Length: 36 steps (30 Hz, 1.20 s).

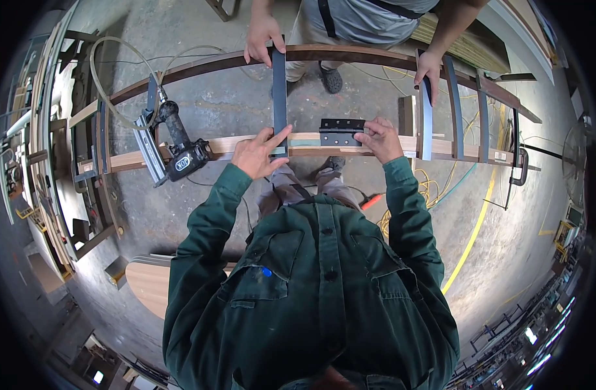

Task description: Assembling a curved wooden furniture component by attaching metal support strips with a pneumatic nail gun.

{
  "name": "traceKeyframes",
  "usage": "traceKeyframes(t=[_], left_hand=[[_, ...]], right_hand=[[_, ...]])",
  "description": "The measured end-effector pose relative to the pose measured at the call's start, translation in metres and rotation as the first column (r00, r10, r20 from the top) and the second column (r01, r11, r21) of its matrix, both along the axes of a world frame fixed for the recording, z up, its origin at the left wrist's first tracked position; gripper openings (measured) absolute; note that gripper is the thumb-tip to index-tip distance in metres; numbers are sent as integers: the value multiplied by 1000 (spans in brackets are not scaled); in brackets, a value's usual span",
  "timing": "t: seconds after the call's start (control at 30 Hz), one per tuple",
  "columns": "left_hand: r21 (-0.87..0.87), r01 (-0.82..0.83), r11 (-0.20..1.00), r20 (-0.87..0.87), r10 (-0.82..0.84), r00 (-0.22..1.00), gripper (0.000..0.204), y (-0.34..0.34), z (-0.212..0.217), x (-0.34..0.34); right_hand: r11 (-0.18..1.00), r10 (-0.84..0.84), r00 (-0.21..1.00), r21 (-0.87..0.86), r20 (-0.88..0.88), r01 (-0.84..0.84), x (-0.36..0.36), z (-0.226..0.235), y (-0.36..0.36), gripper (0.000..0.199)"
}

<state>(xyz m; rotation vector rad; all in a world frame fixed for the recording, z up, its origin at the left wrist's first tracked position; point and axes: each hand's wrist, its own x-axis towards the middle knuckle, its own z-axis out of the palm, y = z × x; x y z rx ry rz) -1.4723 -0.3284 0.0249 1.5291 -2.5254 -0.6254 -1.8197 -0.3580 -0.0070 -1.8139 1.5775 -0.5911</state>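
Observation:
My left hand (259,153) presses its fingers on the near end of a dark slat (279,97), where the slat meets the light wooden rail (226,145). My right hand (379,138) holds the right side of a black metal bracket (340,132) that sits on the same rail. Across the frame a second person holds the far end of that slat with one hand (262,37). Their other hand (428,68) rests on another dark slat (426,123) by the dark curved rail (200,65).
A black nail gun (180,146) with a pale hose (116,78) lies on the light rail at the left. More dark slats (483,127) cross the frame at the right, beside a black clamp (520,166). Yellow cable (434,188) lies on the concrete floor. Boards lean at the left.

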Motion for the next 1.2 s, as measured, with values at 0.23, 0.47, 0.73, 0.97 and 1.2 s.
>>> traceKeyframes(t=[0.23,0.47,0.73,0.97,1.2], left_hand=[[-3,-3,1000,-18,3,1000,81,1,-2,1],[-8,10,1000,-13,-11,1000,81,0,-2,0],[-1,8,1000,-16,-8,1000,80,-1,-2,-1],[-13,12,1000,-21,-12,1000,80,0,-2,0],[-18,11,1000,-41,-12,999,80,-1,-3,0]], right_hand=[[1000,-7,1000,5,13,7,1,-2,0,32],[999,-11,1000,33,25,10,1,-2,0,33],[1000,4,1000,7,29,-4,0,-2,-1,33],[1000,-8,998,17,60,7,1,1,-4,32],[998,-9,998,55,67,6,-1,1,-5,33]])
